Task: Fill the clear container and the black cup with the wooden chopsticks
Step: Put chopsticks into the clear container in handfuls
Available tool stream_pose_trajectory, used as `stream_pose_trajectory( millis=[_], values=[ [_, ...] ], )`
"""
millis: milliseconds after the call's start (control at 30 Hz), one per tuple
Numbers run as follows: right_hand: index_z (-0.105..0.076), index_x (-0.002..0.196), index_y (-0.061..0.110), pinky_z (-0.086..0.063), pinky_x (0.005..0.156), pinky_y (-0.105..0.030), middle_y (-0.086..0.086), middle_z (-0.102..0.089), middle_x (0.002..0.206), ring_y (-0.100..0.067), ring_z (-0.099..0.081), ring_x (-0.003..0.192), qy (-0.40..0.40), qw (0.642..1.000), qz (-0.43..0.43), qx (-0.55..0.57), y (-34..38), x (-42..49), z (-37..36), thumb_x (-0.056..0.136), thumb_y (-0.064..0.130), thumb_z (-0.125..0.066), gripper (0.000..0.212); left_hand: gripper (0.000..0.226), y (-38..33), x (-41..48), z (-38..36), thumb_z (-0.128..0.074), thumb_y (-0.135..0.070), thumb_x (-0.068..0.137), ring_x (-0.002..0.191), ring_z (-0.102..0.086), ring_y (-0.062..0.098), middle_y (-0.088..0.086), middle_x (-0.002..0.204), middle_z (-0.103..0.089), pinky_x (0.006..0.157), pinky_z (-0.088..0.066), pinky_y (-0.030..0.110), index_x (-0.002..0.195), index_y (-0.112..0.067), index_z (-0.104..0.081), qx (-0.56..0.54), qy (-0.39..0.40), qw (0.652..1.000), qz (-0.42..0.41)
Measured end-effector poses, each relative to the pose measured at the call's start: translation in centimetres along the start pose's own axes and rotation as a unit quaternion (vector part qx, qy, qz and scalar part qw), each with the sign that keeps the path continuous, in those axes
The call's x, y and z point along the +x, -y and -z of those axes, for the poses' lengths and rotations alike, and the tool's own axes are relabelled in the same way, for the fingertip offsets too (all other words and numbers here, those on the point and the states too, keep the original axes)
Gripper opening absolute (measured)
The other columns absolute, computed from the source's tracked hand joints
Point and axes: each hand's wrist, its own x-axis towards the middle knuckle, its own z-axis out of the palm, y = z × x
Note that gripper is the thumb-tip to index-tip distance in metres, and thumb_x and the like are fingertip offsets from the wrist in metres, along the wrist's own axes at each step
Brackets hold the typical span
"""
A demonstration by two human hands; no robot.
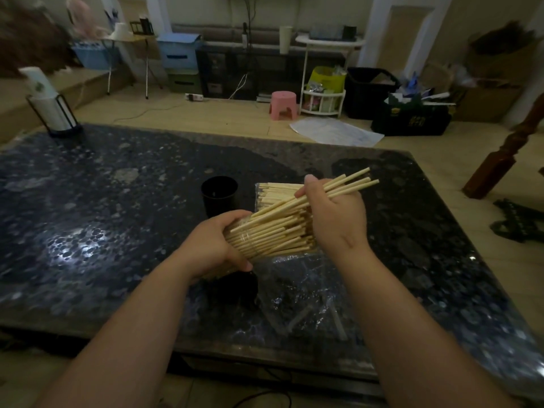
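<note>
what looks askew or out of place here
The clear container is not upright: the left hand holds it tipped on its side, its packed chopsticks pointing right. The right hand grips loose chopsticks that cross them at a slant. The black cup stands upright, seemingly empty.

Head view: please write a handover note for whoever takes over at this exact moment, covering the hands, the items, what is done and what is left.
Left hand: grips the clear container, held on its side and packed with chopsticks.
Right hand: grips a small bunch of wooden chopsticks, their near ends at the container's mouth.
Black cup: upright on the table behind the left hand; no chopsticks show in it.
Plastic pack: lies right of the cup and holds more chopsticks.
Done: the container looks nearly full.
Left: seat this bunch, stand the container up, then fill the cup.
</note>
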Motion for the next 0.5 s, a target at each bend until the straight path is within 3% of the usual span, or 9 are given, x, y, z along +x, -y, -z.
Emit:
stream_pose_trajectory(
  millis=[100, 200, 267, 367, 500],
  values=[
    [-0.068, 0.067, 0.016, -0.043, 0.052, -0.01, 0.006, -0.061, 0.055, 0.0, -0.059, 0.055, -0.058, 0.998, -0.007, 0.025, -0.2, 0.2, 0.2, 0.102, 0.024, -0.052, 0.039, 0.093, -0.1, -0.1, 0.0, -0.093, -0.003, 0.05, 0.113, -0.054, 0.005, -0.018, 0.12, -0.061, 0.085, -0.042, 0.024, 0.127, -0.042, -0.059, -0.002, -0.008, 1.0, 0.002],
    [-0.064, 0.064, 0.021, -0.043, 0.054, -0.019, 0.007, -0.056, 0.055, -0.002, -0.054, 0.054, -0.141, 0.988, 0.055, 0.02, 0.0, 0.7, 0.7, 0.103, 0.023, -0.049, 0.042, 0.09, -0.1, -0.1, 0.0, -0.092, -0.001, 0.05, 0.113, -0.053, 0.006, -0.019, 0.118, -0.06, 0.087, -0.043, 0.026, 0.12, -0.047, -0.058, -0.008, -0.016, 1.0, 0.002],
    [-0.061, 0.063, 0.025, -0.042, 0.054, -0.02, 0.01, -0.054, 0.052, -0.002, -0.052, 0.054, -0.155, 0.984, 0.091, 0.014, -0.1, 1.0, 0.9, 0.104, 0.023, -0.048, 0.043, 0.09, -0.1, 0.0, 0.0, -0.093, -0.003, 0.049, 0.114, -0.053, 0.008, -0.018, 0.12, -0.061, 0.09, -0.043, 0.029, 0.12, -0.048, -0.059, -0.002, -0.014, 1.0, 0.002],
    [-0.062, 0.065, 0.023, -0.038, 0.054, -0.015, 0.016, -0.054, 0.051, 0.0, -0.052, 0.053, -0.094, 0.99, 0.099, -0.019, -0.3, 0.9, 0.6, 0.104, 0.023, -0.048, 0.041, 0.094, -0.1, 0.2, 0.1, -0.094, -0.006, 0.048, 0.117, -0.053, 0.011, -0.016, 0.123, -0.061, 0.094, -0.044, 0.032, 0.127, -0.044, -0.06, 0.009, -0.005, 1.0, 0.0],
    [-0.065, 0.071, 0.018, -0.042, 0.057, -0.013, 0.011, -0.057, 0.056, 0.001, -0.056, 0.058, -0.026, 0.996, 0.075, -0.037, -0.6, 0.8, 0.6, 0.103, 0.024, -0.051, 0.036, 0.094, -0.1, 0.2, -0.1, -0.094, -0.008, 0.05, 0.118, -0.052, 0.011, -0.015, 0.125, -0.059, 0.093, -0.043, 0.031, 0.128, -0.046, -0.058, 0.024, 0.005, 1.0, -0.002]
  ],
)
